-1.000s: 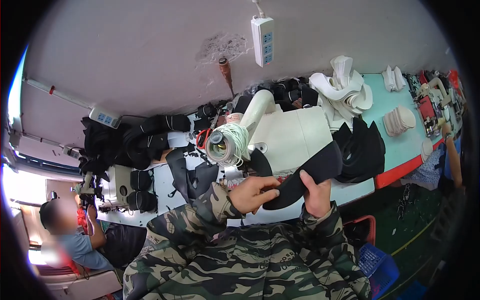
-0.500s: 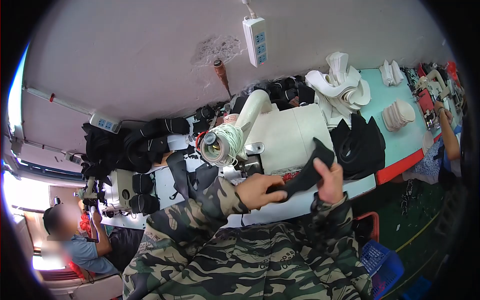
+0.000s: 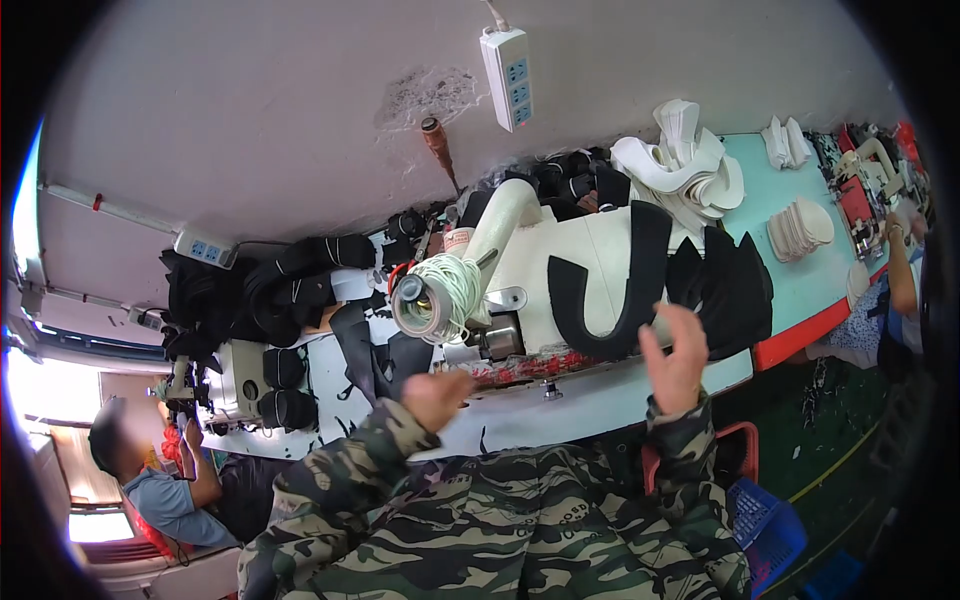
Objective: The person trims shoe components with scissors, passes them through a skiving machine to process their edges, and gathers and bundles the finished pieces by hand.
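A black U-shaped fabric piece [image 3: 590, 335] lies across the white sewing machine [image 3: 540, 265], its curve toward me. My right hand [image 3: 677, 358] is raised beside the piece's right edge, fingers apart and nothing in them; contact with the fabric cannot be made out. In front of the machine's left end, my left hand [image 3: 437, 400] hovers over the table edge, smeared by motion, so its fingers do not show clearly. Pale thread [image 3: 455, 290] is wound at the machine's near left end. Black cut pieces [image 3: 720, 295] are heaped right of the machine.
White shaped pieces [image 3: 690, 170] are piled behind, with a beige stack [image 3: 800, 230] on the green table [image 3: 745, 170]. Black bundles [image 3: 270, 285] crowd the left. A screwdriver [image 3: 438, 148] stands near the wall. A blue basket [image 3: 765, 535] sits low right. One person [image 3: 170, 490] works at left, another at right.
The black piece has left both hands and now lies spread on the machine. My left hand has moved left, away from it; my right hand has opened and shifted slightly.
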Motion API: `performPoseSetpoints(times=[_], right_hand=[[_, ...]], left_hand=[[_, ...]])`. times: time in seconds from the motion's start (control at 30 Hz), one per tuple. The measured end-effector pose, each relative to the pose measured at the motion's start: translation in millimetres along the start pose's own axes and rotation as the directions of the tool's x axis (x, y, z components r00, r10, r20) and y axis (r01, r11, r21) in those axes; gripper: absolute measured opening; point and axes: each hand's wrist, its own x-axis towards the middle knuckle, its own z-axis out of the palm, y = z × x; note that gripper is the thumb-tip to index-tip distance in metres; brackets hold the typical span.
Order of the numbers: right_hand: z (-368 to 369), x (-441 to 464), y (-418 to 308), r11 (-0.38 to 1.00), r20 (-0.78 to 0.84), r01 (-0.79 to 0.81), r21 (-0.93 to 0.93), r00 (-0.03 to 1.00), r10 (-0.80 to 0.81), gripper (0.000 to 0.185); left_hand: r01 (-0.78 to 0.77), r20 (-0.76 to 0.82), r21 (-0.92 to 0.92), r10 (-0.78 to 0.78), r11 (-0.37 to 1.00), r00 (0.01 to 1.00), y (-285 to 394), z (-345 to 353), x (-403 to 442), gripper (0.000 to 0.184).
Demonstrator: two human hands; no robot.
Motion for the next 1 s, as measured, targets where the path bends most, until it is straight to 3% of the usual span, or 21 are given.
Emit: performPoseSetpoints(times=[0.03,0.07,0.13,0.17,0.2,0.27,0.43,0.63,0.7,0.77,0.8,0.83,0.87,0.9,0.93,1.0], right_hand=[[-0.3,-5.8,-8.9,0.998,0.102,0.062,0.013,0.993,-0.063,0.038],[1.9,-7.8,-16.7,0.998,0.102,0.06,0.013,0.993,-0.061,0.038],[6.3,-11.2,-29.7,0.969,0.255,0.217,-0.122,0.95,-0.181,0.038],[12.4,-13.5,-30.3,0.965,0.305,0.224,-0.137,0.936,-0.174,0.04],[15.7,-14.3,-31.3,0.963,0.308,0.233,-0.136,0.934,-0.182,0.04],[20.6,-14.5,-32.8,0.951,0.372,0.261,-0.166,0.91,-0.185,0.043],[24.4,-18.0,-32.5,0.95,0.42,0.257,-0.18,0.893,-0.162,0.047],[30.8,-14.7,-34.9,0.915,0.397,0.362,-0.179,0.877,-0.269,0.047],[24.5,-6.5,-38.6,0.932,0.407,0.35,-0.095,0.868,-0.284,0.037],[18.7,-3.5,-32.6,0.919,0.375,0.389,-0.058,0.862,-0.341,0.031],[8.9,-0.6,-34.8,0.995,0.453,0.075,0.059,0.887,-0.094,0.022],[3.6,-0.5,-36.5,0.956,0.552,-0.259,0.136,0.821,0.144,0.015],[4.5,-3.3,-40.1,0.677,0.505,-0.537,0.502,0.818,0.274,0.013],[-9.6,2.0,-41.7,0.587,0.545,-0.603,0.54,0.782,0.303,0.016],[-30.4,9.9,-42.1,0.489,0.584,-0.662,0.568,0.743,0.327,0.022],[-56.0,11.9,-32.6,0.416,0.479,-0.573,0.706,0.819,0.317,0.045]], left_hand=[[0.208,-0.008,0.105,-0.208,0.973,0.978,-20.8,-8.0,-5.8,0.021],[0.403,-0.04,0.204,-0.404,0.892,0.914,-38.6,-14.2,-8.9,0.022],[0.479,-0.044,0.306,-0.49,0.823,0.871,-80.9,-7.1,-12.2,0.026],[0.54,-0.061,0.404,-0.567,0.738,0.821,-96.4,1.1,-13.7,0.029],[0.546,-0.066,0.398,-0.571,0.737,0.818,-101.9,9.3,-13.9,0.029],[0.65,0.014,0.425,-0.722,0.63,0.692,-113.4,28.1,-13.3,0.041],[0.72,0.029,0.299,-0.761,0.626,0.649,-123.0,36.3,-19.2,0.039],[0.654,-0.006,0.153,-0.661,0.741,0.75,-129.4,42.3,-25.1,0.025],[0.663,-0.01,0.123,-0.667,0.739,0.745,-125.0,38.3,-27.7,0.025],[0.547,-0.078,0.139,-0.542,0.826,0.837,-115.2,29.6,-29.1,0.021],[0.556,-0.084,0.141,-0.549,0.819,0.831,-121.7,28.5,-31.1,0.021],[0.598,-0.126,-0.005,-0.594,0.802,0.795,-131.0,29.2,-32.4,0.019],[0.618,-0.16,-0.151,-0.637,0.771,0.755,-138.3,26.6,-31.4,0.017],[0.655,-0.096,-0.166,-0.673,0.738,0.734,-147.4,15.5,-28.4,0.018],[0.621,0.123,-0.473,-0.651,0.625,0.749,-177.0,10.3,-30.5,0.02],[0.607,0.499,-0.782,-0.441,0.14,0.746,-169.6,-24.2,-21.0,0.022]])
